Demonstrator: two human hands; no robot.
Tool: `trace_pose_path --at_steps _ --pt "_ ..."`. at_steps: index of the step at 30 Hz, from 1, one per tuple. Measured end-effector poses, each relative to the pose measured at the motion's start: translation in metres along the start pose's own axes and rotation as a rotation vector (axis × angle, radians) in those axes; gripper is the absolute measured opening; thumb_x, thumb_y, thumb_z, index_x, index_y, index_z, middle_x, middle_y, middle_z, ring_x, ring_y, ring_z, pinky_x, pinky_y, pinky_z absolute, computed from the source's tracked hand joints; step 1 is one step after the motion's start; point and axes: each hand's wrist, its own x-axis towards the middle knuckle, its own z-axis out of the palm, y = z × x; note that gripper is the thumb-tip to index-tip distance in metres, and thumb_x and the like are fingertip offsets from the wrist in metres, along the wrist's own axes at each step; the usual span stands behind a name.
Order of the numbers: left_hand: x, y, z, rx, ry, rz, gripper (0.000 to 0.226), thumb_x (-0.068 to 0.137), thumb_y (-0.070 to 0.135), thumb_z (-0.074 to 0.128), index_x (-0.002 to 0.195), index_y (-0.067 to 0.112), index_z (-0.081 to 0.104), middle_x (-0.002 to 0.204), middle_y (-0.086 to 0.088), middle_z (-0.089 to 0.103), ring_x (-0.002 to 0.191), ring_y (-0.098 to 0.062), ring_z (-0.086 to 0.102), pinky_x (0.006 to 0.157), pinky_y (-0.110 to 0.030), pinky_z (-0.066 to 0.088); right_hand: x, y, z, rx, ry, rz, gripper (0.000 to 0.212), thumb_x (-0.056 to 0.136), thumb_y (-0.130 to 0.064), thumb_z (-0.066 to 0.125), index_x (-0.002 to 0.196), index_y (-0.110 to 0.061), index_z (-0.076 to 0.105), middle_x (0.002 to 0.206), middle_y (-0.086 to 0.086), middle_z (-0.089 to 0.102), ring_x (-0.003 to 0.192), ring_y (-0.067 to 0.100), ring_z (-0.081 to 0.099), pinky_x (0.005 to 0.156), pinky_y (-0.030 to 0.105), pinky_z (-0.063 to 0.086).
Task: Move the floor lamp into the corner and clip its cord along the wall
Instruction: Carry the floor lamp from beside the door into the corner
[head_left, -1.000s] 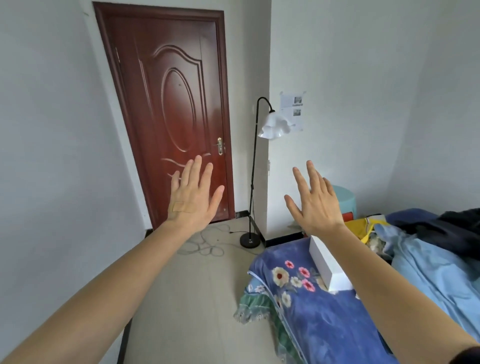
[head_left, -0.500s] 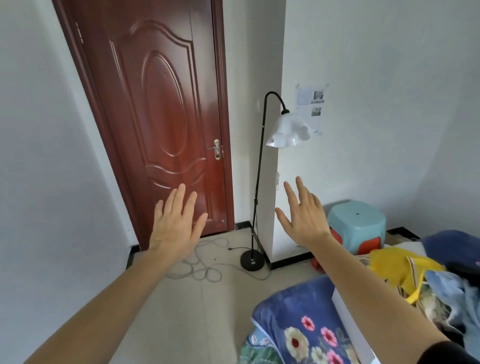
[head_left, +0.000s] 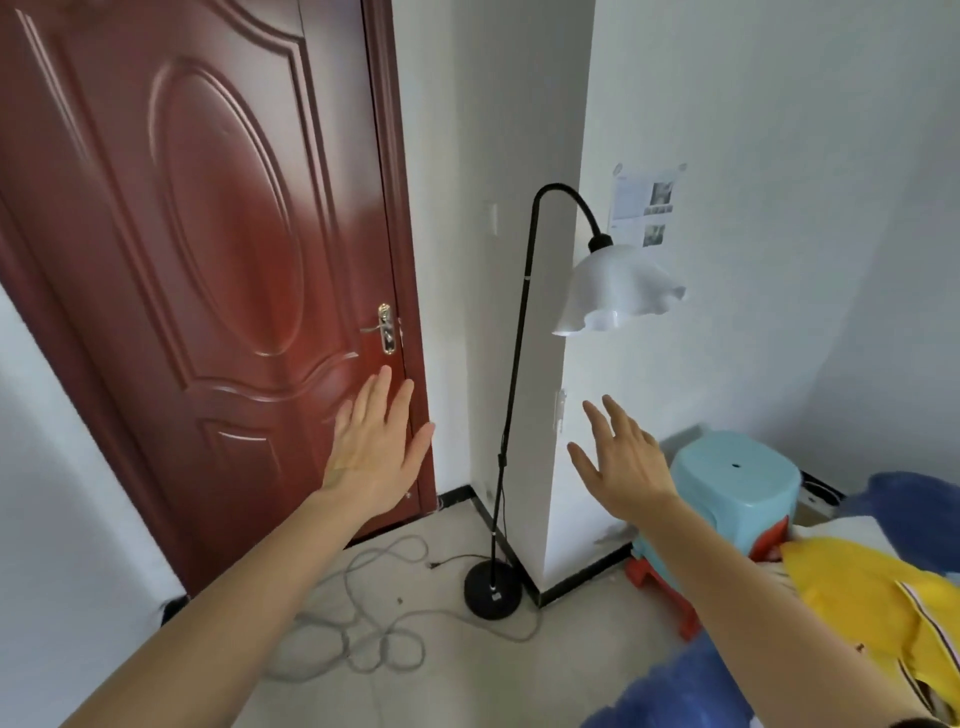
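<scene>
A black floor lamp (head_left: 514, 374) with a curved neck and a white ruffled shade (head_left: 618, 293) stands on a round base (head_left: 492, 591) beside a protruding wall corner. Its grey cord (head_left: 363, 629) lies in loose loops on the floor in front of the door. My left hand (head_left: 376, 449) is raised with fingers spread, left of the pole and apart from it. My right hand (head_left: 621, 462) is also spread and empty, right of the pole, not touching it.
A dark red door (head_left: 208, 260) with a metal handle fills the left. A light blue stool (head_left: 732, 488) stands right of the wall corner. Blue bedding (head_left: 670, 691) and yellow cloth (head_left: 872, 597) lie at the lower right. A paper sheet (head_left: 644, 210) hangs on the wall.
The view has come closer to the lamp and door. Both hands stay spread and empty, now flanking the lamp pole at a nearer distance.
</scene>
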Motion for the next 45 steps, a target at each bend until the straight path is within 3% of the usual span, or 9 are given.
trace_pose_path --at_steps 6,15,20,26,29,33,36,42,45 --pt "0.113 -0.021 0.092 -0.172 -0.135 0.026 0.068 0.103 0.052 0.024 0.158 0.013 0.018 0.167 -0.013 0.012 0.154 -0.028 0.01 0.121 -0.045 0.015 0.089 0.019 0.066 -0.001 -0.118 0.112 0.06 0.102 -0.051 0.035 0.152 -0.019 0.033 0.154 0.009 0.042 0.133 0.03 0.05 0.1 0.046 0.048" --pt "0.29 -0.025 0.222 -0.217 -0.386 0.13 0.069 0.104 0.05 0.028 0.159 0.012 0.012 0.168 -0.012 0.009 0.154 -0.026 0.007 0.121 -0.044 0.014 0.243 0.051 0.189 0.174 -0.253 0.227 0.058 0.101 -0.04 0.046 0.152 -0.02 0.031 0.148 0.008 0.046 0.126 0.03 0.054 0.092 0.042 0.051" --pt "0.391 -0.009 0.267 -0.387 -0.414 0.164 0.068 0.104 0.05 0.031 0.159 0.013 0.013 0.167 -0.008 0.015 0.153 -0.022 0.011 0.122 -0.042 0.017 0.31 0.066 0.22 0.257 -0.342 0.298 0.06 0.099 -0.037 0.05 0.153 -0.02 0.03 0.147 0.01 0.047 0.123 0.031 0.057 0.094 0.04 0.048" --pt "0.443 0.002 0.341 -0.559 -0.568 0.276 0.07 0.1 0.056 0.036 0.157 0.018 0.021 0.163 -0.001 0.026 0.151 -0.019 0.019 0.121 -0.04 0.021 0.351 0.071 0.266 0.33 -0.443 0.382 0.059 0.099 -0.033 0.052 0.153 -0.018 0.03 0.147 0.011 0.05 0.12 0.031 0.06 0.097 0.039 0.049" --pt "0.458 0.005 0.376 -0.65 -0.578 0.382 0.054 0.099 0.056 0.036 0.133 0.016 0.051 0.134 -0.002 0.055 0.128 -0.02 0.045 0.109 -0.043 0.039 0.36 0.065 0.29 0.356 -0.459 0.47 0.06 0.099 -0.033 0.053 0.153 -0.019 0.03 0.149 0.011 0.047 0.123 0.029 0.059 0.101 0.041 0.05" --pt "0.478 0.007 0.404 -0.782 -0.443 0.506 0.043 0.103 0.047 0.032 0.095 0.012 0.057 0.085 -0.001 0.057 0.082 -0.018 0.055 0.077 -0.044 0.05 0.365 0.058 0.317 0.338 -0.478 0.585 0.064 0.097 -0.035 0.056 0.154 -0.02 0.028 0.146 0.01 0.049 0.123 0.029 0.059 0.098 0.039 0.05" --pt "0.489 0.0 0.411 -0.819 -0.502 0.544 0.06 0.098 0.057 0.026 0.096 0.009 0.061 0.078 -0.005 0.06 0.07 -0.014 0.058 0.062 -0.034 0.049 0.366 0.049 0.339 0.349 -0.523 0.694 0.068 0.095 -0.033 0.059 0.154 -0.02 0.028 0.145 0.011 0.05 0.127 0.029 0.056 0.102 0.04 0.048" --pt "0.499 -0.023 0.428 -0.901 -0.632 0.504 0.042 0.105 0.041 0.03 0.108 0.012 0.061 0.063 0.028 0.061 0.052 0.01 0.054 0.052 -0.008 0.038 0.379 0.024 0.389 0.383 -0.665 0.821 0.082 0.092 -0.029 0.063 0.158 -0.023 0.016 0.146 0.012 0.051 0.127 0.03 0.055 0.104 0.041 0.047" --pt "0.504 -0.036 0.434 -0.957 -0.653 0.44 0.037 0.106 0.037 0.032 0.104 0.011 0.059 0.064 0.018 0.061 0.043 0.005 0.05 0.046 -0.011 0.034 0.39 0.009 0.418 0.455 -0.686 0.863 0.085 0.091 -0.033 0.066 0.158 -0.024 0.013 0.147 0.012 0.05 0.13 0.031 0.053 0.107 0.041 0.045"
